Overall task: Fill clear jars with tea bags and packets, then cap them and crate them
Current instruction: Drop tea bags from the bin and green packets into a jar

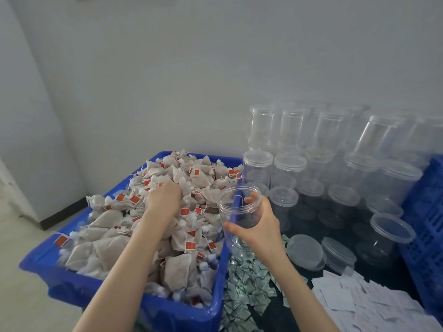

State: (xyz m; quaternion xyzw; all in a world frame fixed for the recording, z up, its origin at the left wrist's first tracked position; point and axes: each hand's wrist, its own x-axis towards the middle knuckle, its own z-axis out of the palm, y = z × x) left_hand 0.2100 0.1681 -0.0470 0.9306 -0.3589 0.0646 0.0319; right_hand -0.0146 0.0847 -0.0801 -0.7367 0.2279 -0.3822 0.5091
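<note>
A deep blue plastic bin (124, 279) is sitting at the left, heaped well above its rim with tea bags (115, 248). These are soft, crumpled pouches of pale grey-beige mesh, each trailing a white string and a small red tag; the print on the tags is too blurred to read.

To the right, clear plastic jars (290, 173) are standing stacked in rows against the grey wall, cylindrical, see-through and capped with flat, frosted lids. Part of a blue lattice crate (429, 226) is showing at the far right edge.

On the dark counter (340, 233) near the bottom, white paper packets (359, 305) are lying in a loose spread, flat and rectangular. Just beside the bin, small green-and-white printed sachets (242, 291) are lying piled, their writing unreadable. Two loose translucent lids (304, 248) are resting between the jars and the packets.

The right hand (261, 224) is holding an uncapped clear jar (239, 212) just past the bin's right rim, tilted toward the tea bags, with its fingers (250, 198) curled around the neck and the thumb across the wall. The jar is looking empty.

The left hand (163, 195) is reaching down into the heap, its fingers buried among the tea bags, so I cannot tell whether they are gripping any.
</note>
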